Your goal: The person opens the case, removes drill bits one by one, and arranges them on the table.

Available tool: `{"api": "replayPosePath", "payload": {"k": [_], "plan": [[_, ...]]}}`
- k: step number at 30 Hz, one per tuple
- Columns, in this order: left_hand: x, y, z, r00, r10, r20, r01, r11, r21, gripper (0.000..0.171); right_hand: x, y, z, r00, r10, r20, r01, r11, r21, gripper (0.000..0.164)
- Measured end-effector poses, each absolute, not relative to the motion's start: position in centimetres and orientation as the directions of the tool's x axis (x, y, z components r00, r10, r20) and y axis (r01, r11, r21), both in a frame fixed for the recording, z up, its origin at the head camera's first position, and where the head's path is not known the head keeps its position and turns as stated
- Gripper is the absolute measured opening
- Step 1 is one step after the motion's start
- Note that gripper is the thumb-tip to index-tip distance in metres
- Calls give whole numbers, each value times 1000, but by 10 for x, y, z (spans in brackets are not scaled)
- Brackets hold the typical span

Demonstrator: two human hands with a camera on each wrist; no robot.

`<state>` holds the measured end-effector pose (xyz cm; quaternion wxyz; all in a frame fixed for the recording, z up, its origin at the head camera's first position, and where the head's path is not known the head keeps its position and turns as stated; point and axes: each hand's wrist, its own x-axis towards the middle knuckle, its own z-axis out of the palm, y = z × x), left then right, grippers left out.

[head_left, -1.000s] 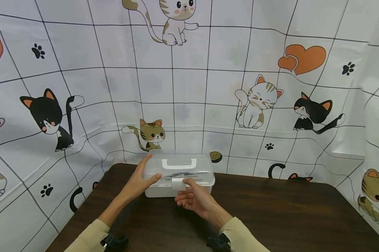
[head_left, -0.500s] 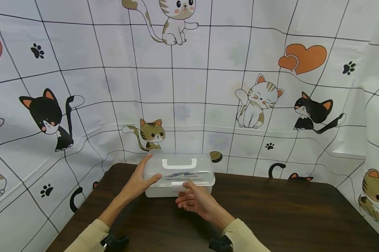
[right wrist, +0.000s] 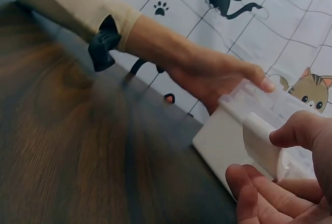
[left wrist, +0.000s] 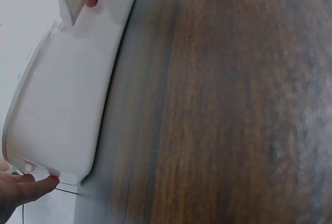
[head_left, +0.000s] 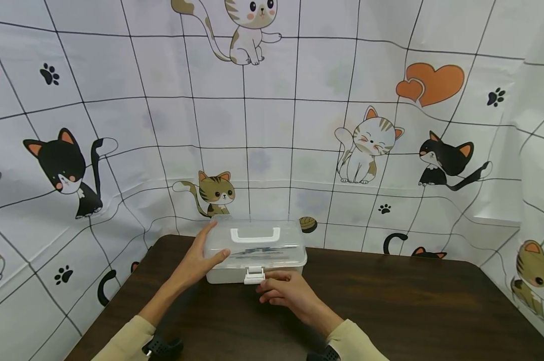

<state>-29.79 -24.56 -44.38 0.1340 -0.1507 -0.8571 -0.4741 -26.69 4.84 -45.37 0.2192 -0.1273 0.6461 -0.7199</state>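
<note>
A plastic storage box (head_left: 281, 255) with a see-through lid and a white carry handle (head_left: 255, 235) stands on the table. Thin, dark, stick-like items show blurred through the lid. My left hand (head_left: 199, 258) grips the box's left end, thumb on the lid's front and fingers along the side. At the front middle, the white latch (head_left: 254, 276) tilts outward from the box wall. My right hand (head_left: 292, 296) holds this latch, its thumb (right wrist: 293, 129) at the flap's edge in the right wrist view and its fingers curled below. The lid lies down on the box.
The dark wooden table (head_left: 389, 301) extends right and toward the person. A white curtain (head_left: 272, 125) with grid lines and cartoon cats hangs close behind the box. Black straps (head_left: 163, 346) sit at the sleeve cuffs.
The latch has swung from up against the lid to down and outward. My right hand has moved lower with it, while my left hand stays on the box.
</note>
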Motion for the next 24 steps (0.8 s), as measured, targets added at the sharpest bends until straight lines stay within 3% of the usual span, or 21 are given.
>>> {"api": "replayPosePath", "payload": {"k": [10, 17, 24], "plan": [[-297, -247, -443, -915, 138, 380, 394, 509, 765, 91, -265, 50, -469, -889, -455, 51, -78, 43, -996, 53], [-299, -247, -445, -915, 136, 379, 392, 515, 762, 92, -262, 47, -478, -859, -439, 264, -365, 163, -917, 53], [-297, -246, -442, -916, 137, 376, 390, 516, 763, 92, -260, 43, -473, -853, -445, 273, -397, 215, -892, 54]]}}
